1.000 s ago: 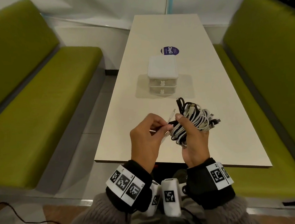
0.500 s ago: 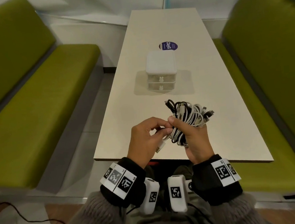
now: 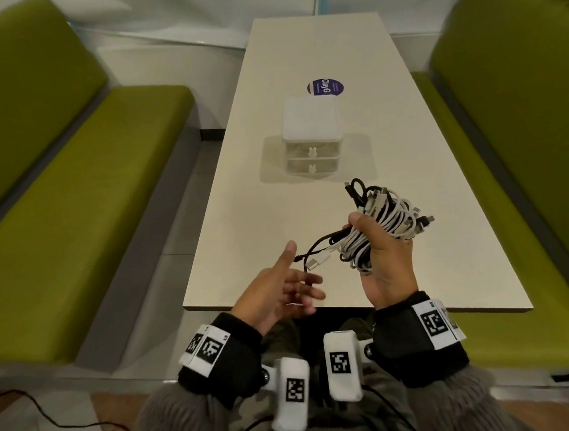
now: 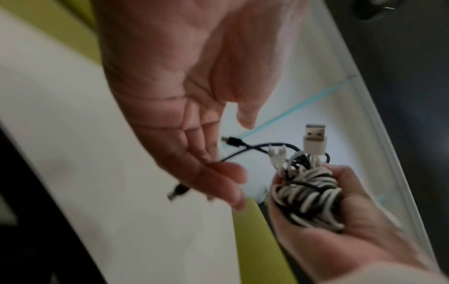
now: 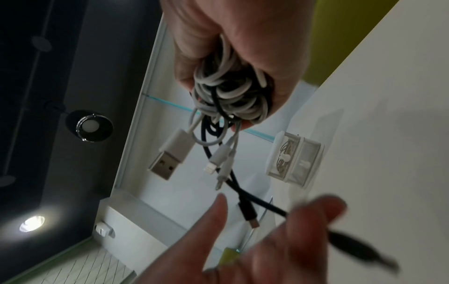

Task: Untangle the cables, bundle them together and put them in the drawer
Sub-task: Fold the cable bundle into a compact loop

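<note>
Coiled white-and-black cable bundle [image 3: 385, 227] held above the table, before the closed white drawer unit [image 3: 311, 135].

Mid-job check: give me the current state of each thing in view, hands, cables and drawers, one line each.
right hand: grips the cable bundle, above the table.
cable bundle: coiled white and black cables, several plug ends loose.
black cable end: trails from the bundle to the left hand's fingers.
left hand: fingers spread; grip on the cable unclear.
drawer unit: on the table, both drawers closed.
</note>
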Demonstrator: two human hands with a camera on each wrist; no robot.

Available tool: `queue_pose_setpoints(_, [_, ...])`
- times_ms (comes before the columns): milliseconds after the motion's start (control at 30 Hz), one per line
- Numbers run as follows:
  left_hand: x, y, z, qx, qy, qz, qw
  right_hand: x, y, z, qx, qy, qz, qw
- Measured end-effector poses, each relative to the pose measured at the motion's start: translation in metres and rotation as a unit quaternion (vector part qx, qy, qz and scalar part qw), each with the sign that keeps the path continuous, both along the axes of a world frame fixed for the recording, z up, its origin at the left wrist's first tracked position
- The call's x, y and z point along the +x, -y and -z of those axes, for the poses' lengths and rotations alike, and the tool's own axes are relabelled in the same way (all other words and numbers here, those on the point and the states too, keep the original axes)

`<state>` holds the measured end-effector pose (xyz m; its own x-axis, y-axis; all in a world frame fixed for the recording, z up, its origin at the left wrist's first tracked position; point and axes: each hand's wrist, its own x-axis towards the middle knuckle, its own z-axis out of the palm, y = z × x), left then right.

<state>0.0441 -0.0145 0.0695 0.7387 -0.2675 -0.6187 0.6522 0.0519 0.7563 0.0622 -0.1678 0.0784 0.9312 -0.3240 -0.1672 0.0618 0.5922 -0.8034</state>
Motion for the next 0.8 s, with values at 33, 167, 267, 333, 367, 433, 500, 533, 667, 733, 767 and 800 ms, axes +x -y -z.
queue_pose_setpoints(33, [0.001,0.004,0.001,-0.053,-0.021,-0.041,0.997,0.000,-0.003,0.000,-0.005,-0.003,-0.002,1.000])
queue_pose_setpoints(167, [0.005,0.011,0.002,-0.165,-0.035,-0.183,0.969,-0.002,-0.005,0.001,-0.021,-0.013,-0.006,1.000])
queue_pose_setpoints(267, [0.006,0.005,0.005,-0.178,0.002,-0.245,0.953,-0.002,0.001,0.002,-0.036,-0.025,0.000,0.999])
queue_pose_setpoints(333, [0.008,0.000,0.005,-0.200,0.026,-0.282,0.938,-0.001,0.004,0.003,-0.050,-0.026,0.004,0.998])
queue_pose_setpoints(367, [0.009,-0.002,0.004,-0.198,0.040,-0.299,0.933,-0.001,0.005,0.003,-0.062,-0.024,0.003,0.998])
queue_pose_setpoints(433, [0.010,-0.004,-0.001,-0.176,0.081,-0.323,0.926,-0.001,0.004,0.003,-0.086,-0.018,-0.002,0.996])
queue_pose_setpoints(500, [0.010,-0.003,-0.007,-0.110,0.146,-0.327,0.927,-0.001,0.003,0.003,-0.095,-0.014,-0.003,0.995])
queue_pose_setpoints(533, [0.010,-0.003,-0.009,-0.037,0.200,-0.315,0.927,-0.001,0.003,0.003,-0.096,-0.015,-0.004,0.995])
queue_pose_setpoints(667, [0.011,0.001,-0.012,0.246,0.429,-0.069,0.866,0.002,0.004,0.002,-0.094,-0.010,-0.015,0.995])
queue_pose_setpoints(733, [0.013,0.007,-0.015,0.249,0.454,-0.017,0.856,0.002,-0.001,-0.001,-0.107,0.012,-0.038,0.993])
queue_pose_setpoints(767, [0.015,0.012,-0.018,0.220,0.447,-0.025,0.866,0.002,-0.005,-0.003,-0.112,0.021,-0.051,0.992])
queue_pose_setpoints(800, [0.017,0.017,-0.023,0.172,0.428,-0.038,0.886,0.002,-0.009,-0.006,-0.117,0.029,-0.066,0.991])
